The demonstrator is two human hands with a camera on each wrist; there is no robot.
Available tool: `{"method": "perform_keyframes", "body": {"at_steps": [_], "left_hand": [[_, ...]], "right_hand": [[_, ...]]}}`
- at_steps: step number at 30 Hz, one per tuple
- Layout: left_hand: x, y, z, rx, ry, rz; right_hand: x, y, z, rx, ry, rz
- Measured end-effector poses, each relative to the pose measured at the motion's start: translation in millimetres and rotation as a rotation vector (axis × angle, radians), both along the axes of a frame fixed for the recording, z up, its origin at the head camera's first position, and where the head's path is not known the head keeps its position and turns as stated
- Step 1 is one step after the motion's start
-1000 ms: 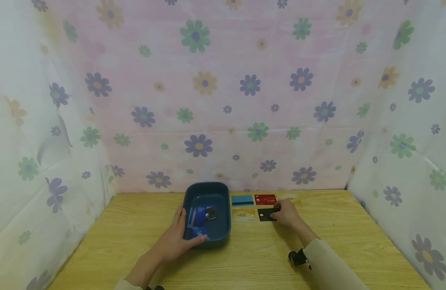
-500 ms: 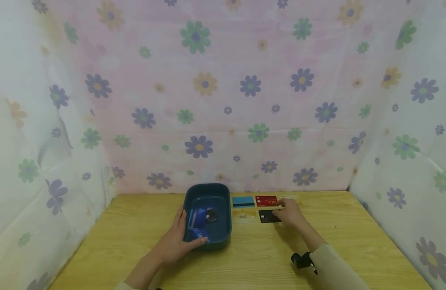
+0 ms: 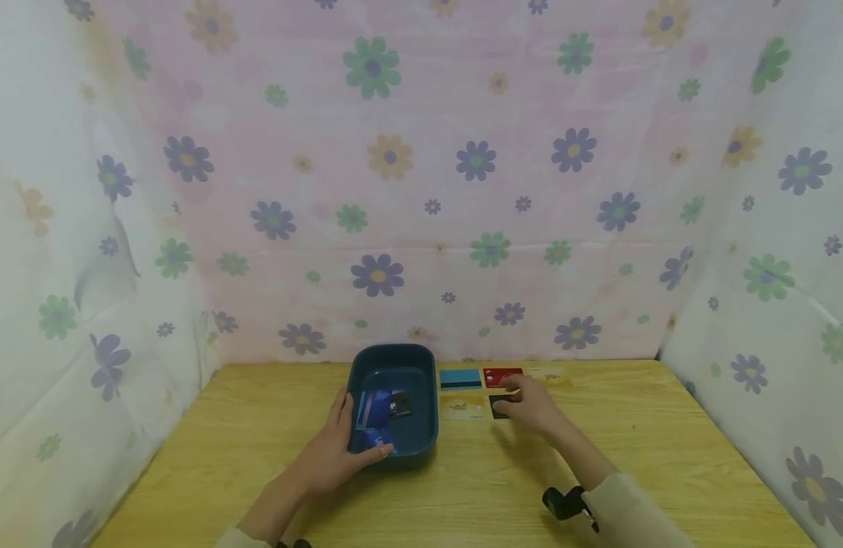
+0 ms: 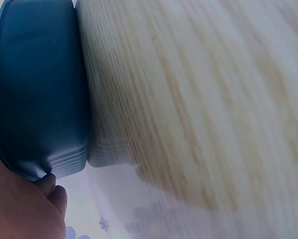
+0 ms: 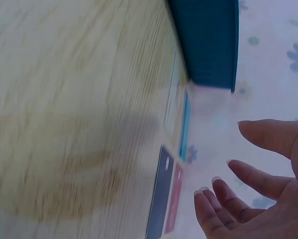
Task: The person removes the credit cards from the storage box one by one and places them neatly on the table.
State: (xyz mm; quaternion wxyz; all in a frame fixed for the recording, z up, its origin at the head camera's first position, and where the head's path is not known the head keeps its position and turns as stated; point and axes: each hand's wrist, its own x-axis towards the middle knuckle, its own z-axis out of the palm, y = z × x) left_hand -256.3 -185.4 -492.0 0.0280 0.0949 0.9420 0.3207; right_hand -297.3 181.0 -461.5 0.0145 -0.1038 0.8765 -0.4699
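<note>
the left hand [image 3: 330, 453] grips the smooth, round-cornered blue bin [image 3: 421, 430], probably steadying it; the right hand [image 3: 529, 406], fingers parted and seemingly empty, hovers over the black card [image 5: 160, 193], which lies flat among thin cards [image 3: 460, 379] spaced out on the wood-grained tabletop [image 3: 428, 506], likely for easy reach.

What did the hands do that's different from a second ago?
The right-hand grip moved left. In the head view it now covers more of the black card and red card, and less of the pale card at the back right. No card looks lifted. The left-hand grip stayed on the blue tub, and the cards inside stayed put.
</note>
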Motion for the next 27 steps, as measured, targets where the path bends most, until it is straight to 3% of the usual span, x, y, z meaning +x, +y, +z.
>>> {"method": "perform_keyframes", "body": {"at_steps": [10,27], "left_hand": [[-1.5,-1,-1.6,-0.005,0.023,-0.005],[-2.2,-1,-3.7,0.006,0.022,-0.001]], "right_hand": [[16.0,-28,8.5,-0.008,0.024,0.059],[13.5,-66,6.7,-0.007,0.116,0.221]]}}
